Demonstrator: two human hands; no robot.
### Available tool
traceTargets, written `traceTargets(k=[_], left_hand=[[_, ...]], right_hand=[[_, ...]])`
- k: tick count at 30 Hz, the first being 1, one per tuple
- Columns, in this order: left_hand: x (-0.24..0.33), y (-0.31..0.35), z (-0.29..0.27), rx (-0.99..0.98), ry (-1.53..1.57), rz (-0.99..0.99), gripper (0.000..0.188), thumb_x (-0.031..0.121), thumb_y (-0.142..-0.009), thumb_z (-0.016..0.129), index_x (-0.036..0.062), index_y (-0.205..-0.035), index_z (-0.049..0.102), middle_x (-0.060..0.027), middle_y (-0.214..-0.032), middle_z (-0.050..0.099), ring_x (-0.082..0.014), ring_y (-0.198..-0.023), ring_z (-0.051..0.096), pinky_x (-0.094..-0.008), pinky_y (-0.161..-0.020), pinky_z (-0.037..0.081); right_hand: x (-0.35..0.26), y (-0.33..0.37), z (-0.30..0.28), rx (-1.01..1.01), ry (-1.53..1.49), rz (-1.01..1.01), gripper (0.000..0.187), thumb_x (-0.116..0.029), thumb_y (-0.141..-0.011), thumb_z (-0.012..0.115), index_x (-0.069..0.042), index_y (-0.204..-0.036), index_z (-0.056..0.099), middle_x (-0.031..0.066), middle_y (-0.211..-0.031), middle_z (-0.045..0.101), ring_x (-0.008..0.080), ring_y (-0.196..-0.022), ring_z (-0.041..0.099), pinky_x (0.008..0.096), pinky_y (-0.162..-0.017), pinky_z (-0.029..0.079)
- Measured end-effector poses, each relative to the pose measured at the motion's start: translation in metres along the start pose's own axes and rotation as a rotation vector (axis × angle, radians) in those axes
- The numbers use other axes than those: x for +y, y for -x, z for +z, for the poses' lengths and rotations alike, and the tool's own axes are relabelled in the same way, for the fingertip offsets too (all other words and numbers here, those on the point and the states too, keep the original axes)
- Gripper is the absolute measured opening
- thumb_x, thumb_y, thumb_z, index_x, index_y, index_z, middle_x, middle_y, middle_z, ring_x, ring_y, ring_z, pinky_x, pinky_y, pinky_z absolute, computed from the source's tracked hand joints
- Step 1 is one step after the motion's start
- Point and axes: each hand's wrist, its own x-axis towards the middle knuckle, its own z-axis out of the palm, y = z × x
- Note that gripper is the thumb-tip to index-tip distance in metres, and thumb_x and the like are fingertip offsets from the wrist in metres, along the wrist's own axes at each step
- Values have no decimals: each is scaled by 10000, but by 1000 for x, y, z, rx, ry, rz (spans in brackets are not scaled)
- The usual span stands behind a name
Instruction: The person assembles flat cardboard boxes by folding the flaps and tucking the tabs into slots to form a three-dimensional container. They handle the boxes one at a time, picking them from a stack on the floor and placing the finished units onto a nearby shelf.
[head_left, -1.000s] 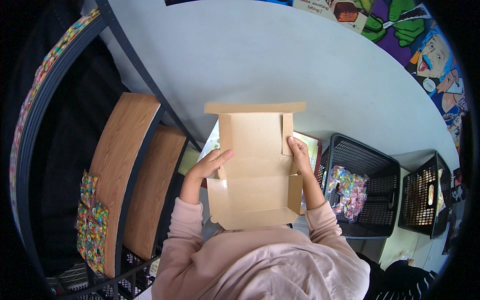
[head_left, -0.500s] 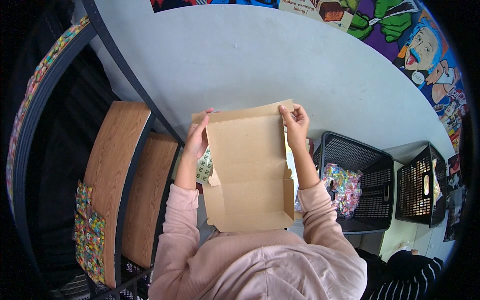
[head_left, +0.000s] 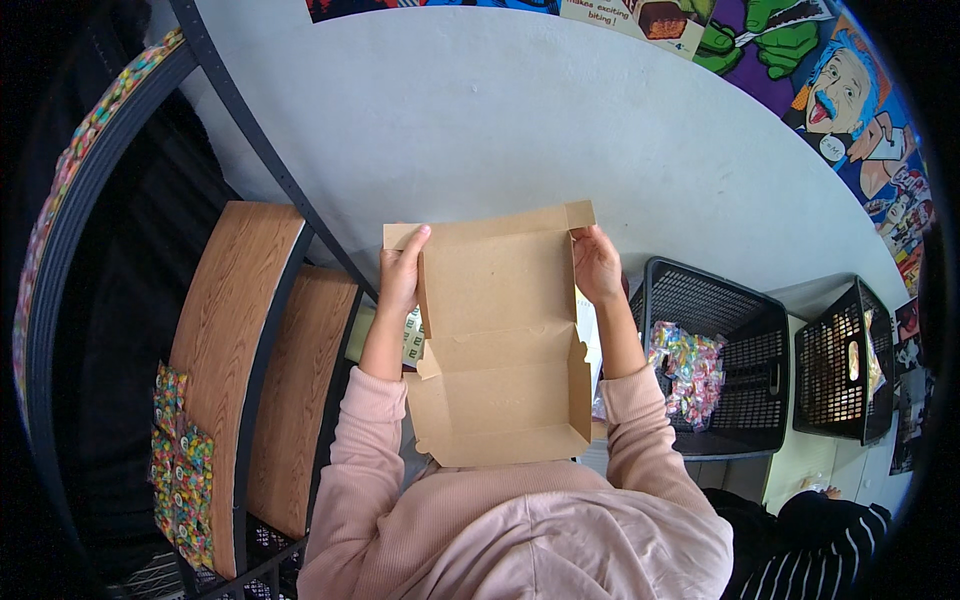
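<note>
An unfolded brown cardboard box (head_left: 498, 285) stretches from my body up toward the wall, its lid panel at the far end and its flaps partly raised. My left hand (head_left: 401, 272) is closed on the far left side of the lid, thumb over the corner where a flap sticks out. On the far right corner, my right hand (head_left: 597, 266) grips the lid's side just below another raised flap; some of its fingers are hidden behind the cardboard. The near part of the box rests close against my torso.
A black plastic crate (head_left: 740, 370) holding wrapped candies (head_left: 688, 375) stands to my right, with a smaller black basket (head_left: 835, 370) beyond it. Wood-topped shelves (head_left: 235, 300) with candy packets (head_left: 183, 470) are on my left. A person's striped sleeve (head_left: 830, 550) shows at lower right.
My left thumb has come over the lid's far left corner. My right hand has slid slightly down the right edge, and the right corner flap now stands out above it.
</note>
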Motion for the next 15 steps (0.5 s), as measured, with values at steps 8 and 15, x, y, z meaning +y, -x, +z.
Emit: traceTargets(k=[8, 15], left_hand=[[-3, 0, -5, -68, 29, -21, 124, 152, -797, 583, 74, -792, 487, 10, -751, 508, -71, -653, 499, -228, -555, 424], [4, 5, 4, -77, 15, -18, 127, 151, -806, 572, 88, -769, 469, 29, -727, 484, -49, -639, 466, -220, -561, 401]], right_hand=[[-32, -9, 22, -279, 151, 130, 521, -300, -776, 498, -40, -1219, 411, 129, -1183, 462, 209, -1043, 469, 337, -842, 403], [-45, -22, 20, -284, 417, 105, 327, -72, -733, 595, -30, -1048, 518, 100, -1021, 551, 165, -893, 545, 325, -768, 451]])
